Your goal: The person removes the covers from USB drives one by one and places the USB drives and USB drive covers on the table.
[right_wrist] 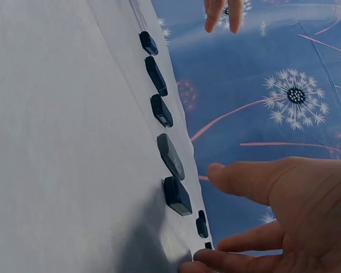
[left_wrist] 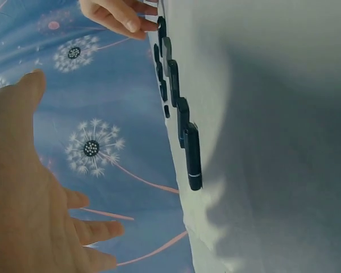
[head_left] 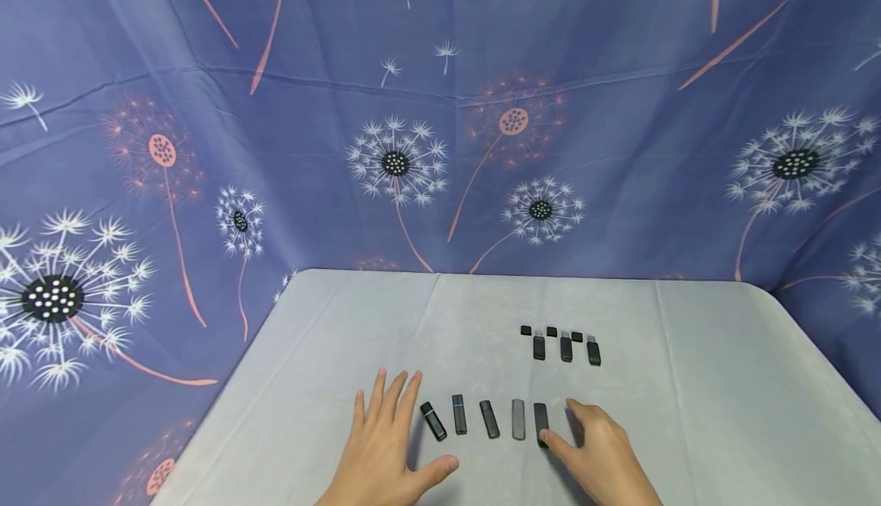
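Whatever lettering the grey USB stick (head_left: 518,420) carries is too small to read, and the same goes for the four dark sticks (head_left: 489,419) in its row; a thin light band does show across the banded stick (head_left: 433,421), farthest to the grey one's left. The grey stick lies on a table (head_left: 385,315) covered in pale cloth. Well beyond it, past the table's far edge, hangs a blue fabric (head_left: 310,147) printed with white and coral dandelions. Behind the grey stick and to its right are three uncapped sticks (head_left: 566,350), metal plugs showing, with three small black caps (head_left: 551,332) near the plug ends.

Just right of the grey stick is the end stick (head_left: 541,423). The right hand (head_left: 599,449) hovers about it, thumb and fingers parted rather than clenched; whether the thumb touches it I cannot tell. The left hand (head_left: 388,445), to the grey stick's left beside the banded one, is spread and holds nothing. Pale cloth runs from the grey stick back toward the uncapped row, and the table's side edges lie well apart from it.
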Demonstrator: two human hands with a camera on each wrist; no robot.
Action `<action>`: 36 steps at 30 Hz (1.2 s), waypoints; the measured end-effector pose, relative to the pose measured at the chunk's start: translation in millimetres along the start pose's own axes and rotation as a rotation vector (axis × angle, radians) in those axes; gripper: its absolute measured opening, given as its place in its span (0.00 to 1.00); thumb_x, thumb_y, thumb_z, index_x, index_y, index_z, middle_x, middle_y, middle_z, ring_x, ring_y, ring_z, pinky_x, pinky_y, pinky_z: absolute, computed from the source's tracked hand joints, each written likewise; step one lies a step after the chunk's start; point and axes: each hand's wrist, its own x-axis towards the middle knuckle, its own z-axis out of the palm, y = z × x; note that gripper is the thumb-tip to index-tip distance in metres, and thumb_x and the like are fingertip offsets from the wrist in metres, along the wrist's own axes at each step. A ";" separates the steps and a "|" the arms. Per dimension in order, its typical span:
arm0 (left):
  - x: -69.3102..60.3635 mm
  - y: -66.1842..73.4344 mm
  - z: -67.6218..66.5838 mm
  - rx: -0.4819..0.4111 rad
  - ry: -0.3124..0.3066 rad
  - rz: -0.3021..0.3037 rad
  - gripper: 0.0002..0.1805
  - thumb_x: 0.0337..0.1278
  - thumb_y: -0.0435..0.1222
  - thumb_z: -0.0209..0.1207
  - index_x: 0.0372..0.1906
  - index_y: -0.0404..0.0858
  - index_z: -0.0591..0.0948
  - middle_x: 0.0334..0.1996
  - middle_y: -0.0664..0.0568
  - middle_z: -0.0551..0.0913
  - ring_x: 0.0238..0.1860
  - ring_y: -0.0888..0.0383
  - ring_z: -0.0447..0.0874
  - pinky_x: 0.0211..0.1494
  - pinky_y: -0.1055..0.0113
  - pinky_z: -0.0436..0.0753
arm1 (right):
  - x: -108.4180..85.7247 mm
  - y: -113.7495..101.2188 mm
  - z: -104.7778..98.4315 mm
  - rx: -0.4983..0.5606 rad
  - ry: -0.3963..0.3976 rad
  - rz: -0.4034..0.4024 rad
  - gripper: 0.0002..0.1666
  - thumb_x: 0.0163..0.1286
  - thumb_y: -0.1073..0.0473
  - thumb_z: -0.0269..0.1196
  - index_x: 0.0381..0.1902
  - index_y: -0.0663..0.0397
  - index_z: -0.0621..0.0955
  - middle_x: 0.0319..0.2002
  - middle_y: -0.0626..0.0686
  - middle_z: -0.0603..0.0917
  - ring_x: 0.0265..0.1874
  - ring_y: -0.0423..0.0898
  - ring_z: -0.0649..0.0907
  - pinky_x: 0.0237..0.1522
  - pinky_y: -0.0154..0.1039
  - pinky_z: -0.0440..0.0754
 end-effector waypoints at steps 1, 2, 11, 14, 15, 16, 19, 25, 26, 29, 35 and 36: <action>-0.7 -0.7 0.2 0.000 0.003 -0.002 0.59 0.51 0.74 0.61 0.81 0.43 0.60 0.73 0.42 0.71 0.79 0.32 0.57 0.68 0.23 0.62 | -0.1 -0.3 0.5 -0.002 0.005 -0.004 0.38 0.58 0.48 0.78 0.53 0.77 0.82 0.41 0.64 0.86 0.42 0.59 0.86 0.50 0.57 0.84; -1.3 -1.5 0.5 0.002 0.006 -0.005 0.59 0.51 0.74 0.61 0.81 0.43 0.60 0.73 0.42 0.71 0.79 0.32 0.57 0.69 0.23 0.62 | 0.0 -0.9 1.2 0.001 0.007 -0.005 0.33 0.57 0.49 0.78 0.47 0.74 0.84 0.35 0.59 0.85 0.37 0.53 0.84 0.44 0.52 0.84; -4.5 -7.8 1.6 0.015 0.008 -0.019 0.59 0.51 0.73 0.61 0.81 0.43 0.61 0.73 0.42 0.71 0.78 0.32 0.58 0.69 0.24 0.63 | 1.7 -5.6 9.9 0.038 0.034 0.002 0.17 0.56 0.57 0.78 0.23 0.53 0.78 0.20 0.46 0.72 0.22 0.41 0.69 0.25 0.35 0.67; -6.2 -9.2 1.0 -0.006 -0.035 -0.054 0.59 0.51 0.74 0.60 0.81 0.43 0.61 0.73 0.42 0.71 0.77 0.34 0.61 0.68 0.27 0.66 | 3.1 -8.1 12.3 0.035 0.037 -0.005 0.18 0.57 0.58 0.77 0.21 0.54 0.77 0.19 0.46 0.71 0.22 0.41 0.69 0.25 0.36 0.67; -6.6 -9.7 0.7 -0.011 -0.049 -0.067 0.59 0.51 0.75 0.59 0.81 0.43 0.61 0.73 0.42 0.71 0.77 0.34 0.63 0.68 0.28 0.68 | 3.7 -9.5 12.9 0.041 0.034 0.004 0.17 0.58 0.58 0.76 0.21 0.54 0.77 0.19 0.46 0.71 0.22 0.41 0.69 0.25 0.36 0.67; -7.0 -10.2 0.4 -0.016 -0.060 -0.077 0.59 0.51 0.75 0.59 0.81 0.43 0.61 0.73 0.42 0.71 0.76 0.35 0.64 0.67 0.29 0.70 | 4.5 -11.1 13.4 0.049 0.030 0.008 0.18 0.58 0.59 0.76 0.20 0.54 0.76 0.19 0.46 0.70 0.21 0.41 0.68 0.25 0.35 0.66; -7.6 -11.8 -0.3 -0.017 -0.079 -0.093 0.60 0.51 0.76 0.58 0.80 0.42 0.62 0.73 0.42 0.71 0.75 0.36 0.67 0.65 0.31 0.73 | 7.2 -16.3 16.1 0.070 0.025 0.039 0.18 0.59 0.60 0.75 0.18 0.55 0.76 0.18 0.46 0.70 0.20 0.41 0.68 0.24 0.35 0.65; -7.7 -15.9 -3.6 -0.011 -0.082 -0.103 0.59 0.52 0.76 0.57 0.80 0.43 0.61 0.72 0.43 0.72 0.74 0.36 0.67 0.65 0.32 0.73 | 9.8 -23.6 21.5 0.077 0.024 0.068 0.21 0.57 0.63 0.75 0.14 0.53 0.74 0.14 0.46 0.70 0.19 0.43 0.70 0.22 0.37 0.65; -7.7 -16.4 -4.4 -0.009 -0.082 -0.105 0.59 0.52 0.76 0.57 0.81 0.43 0.61 0.72 0.43 0.72 0.74 0.36 0.67 0.65 0.32 0.74 | 9.9 -24.1 21.8 0.076 0.024 0.068 0.20 0.57 0.64 0.75 0.15 0.54 0.75 0.14 0.45 0.71 0.19 0.43 0.71 0.22 0.37 0.66; -7.3 -17.3 -6.1 -0.003 -0.078 -0.103 0.58 0.53 0.76 0.57 0.80 0.44 0.62 0.72 0.44 0.72 0.73 0.37 0.69 0.64 0.33 0.75 | 10.4 -24.1 21.9 0.083 0.032 0.071 0.17 0.56 0.64 0.75 0.17 0.57 0.78 0.14 0.45 0.71 0.19 0.43 0.72 0.23 0.39 0.70; -6.9 -17.9 -8.3 0.002 -0.102 -0.120 0.57 0.53 0.77 0.55 0.80 0.46 0.63 0.73 0.45 0.72 0.72 0.39 0.71 0.62 0.34 0.76 | 11.6 -22.7 20.4 0.088 0.050 0.084 0.12 0.53 0.62 0.77 0.27 0.66 0.85 0.16 0.45 0.77 0.22 0.44 0.77 0.29 0.47 0.81; -7.1 -17.9 -8.4 0.003 -0.107 -0.125 0.57 0.52 0.78 0.54 0.80 0.47 0.63 0.73 0.45 0.72 0.72 0.39 0.71 0.62 0.34 0.76 | 11.8 -22.4 20.3 0.091 0.042 0.099 0.12 0.53 0.62 0.77 0.27 0.66 0.85 0.16 0.46 0.78 0.22 0.44 0.77 0.29 0.46 0.81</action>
